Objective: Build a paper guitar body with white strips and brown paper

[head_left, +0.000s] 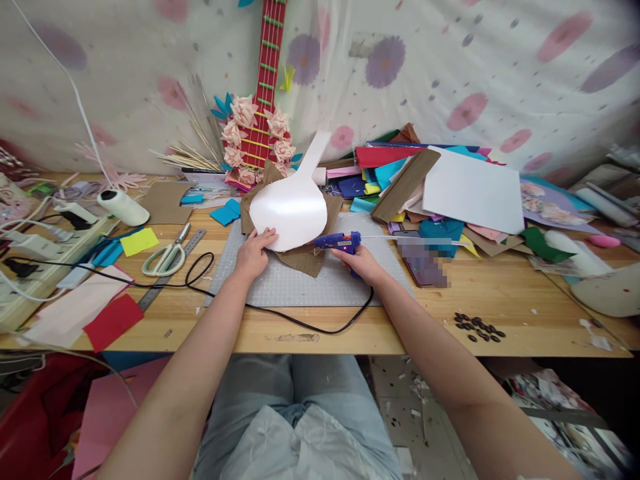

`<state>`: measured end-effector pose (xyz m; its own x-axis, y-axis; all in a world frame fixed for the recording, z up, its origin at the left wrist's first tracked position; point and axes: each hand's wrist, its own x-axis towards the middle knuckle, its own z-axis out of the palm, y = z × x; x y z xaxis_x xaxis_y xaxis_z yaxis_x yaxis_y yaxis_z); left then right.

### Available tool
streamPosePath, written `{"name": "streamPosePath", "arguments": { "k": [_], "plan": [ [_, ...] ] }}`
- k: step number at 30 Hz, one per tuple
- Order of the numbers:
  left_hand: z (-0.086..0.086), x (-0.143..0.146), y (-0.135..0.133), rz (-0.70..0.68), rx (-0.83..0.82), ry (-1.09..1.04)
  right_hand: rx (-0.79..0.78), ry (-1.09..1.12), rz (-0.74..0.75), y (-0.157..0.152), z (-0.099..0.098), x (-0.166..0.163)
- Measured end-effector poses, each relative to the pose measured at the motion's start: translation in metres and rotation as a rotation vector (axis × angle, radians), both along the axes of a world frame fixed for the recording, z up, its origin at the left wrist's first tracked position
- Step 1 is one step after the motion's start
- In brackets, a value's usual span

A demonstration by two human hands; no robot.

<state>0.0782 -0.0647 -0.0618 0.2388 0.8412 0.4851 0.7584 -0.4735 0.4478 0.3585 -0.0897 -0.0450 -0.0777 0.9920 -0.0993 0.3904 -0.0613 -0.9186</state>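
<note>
A white paddle-shaped cutout with a narrow neck lies over crumpled brown paper on a grey cutting mat. My left hand rests at the cutout's lower left edge, its fingers spread flat on the rim. A blue hot glue gun is in my right hand, fingers closed round its handle. Its nozzle points left, close to the cutout's lower right edge and over the brown paper. A clear glue stick sticks out from the back of the gun.
A black cord loops across the table front. Scissors, a steel ruler and a power strip lie left. A red flower-trimmed guitar model stands behind. Right are coloured sheets, a white board, a phone and dark beads.
</note>
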Motion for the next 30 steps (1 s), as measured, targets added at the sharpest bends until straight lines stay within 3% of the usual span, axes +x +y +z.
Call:
{"name": "streamPosePath", "arguments": {
  "k": [30],
  "plan": [
    [0.002, 0.001, -0.001, 0.013, -0.011, -0.009, 0.151, -0.123, 0.052, 0.001, 0.000, -0.014]
  ]
}}
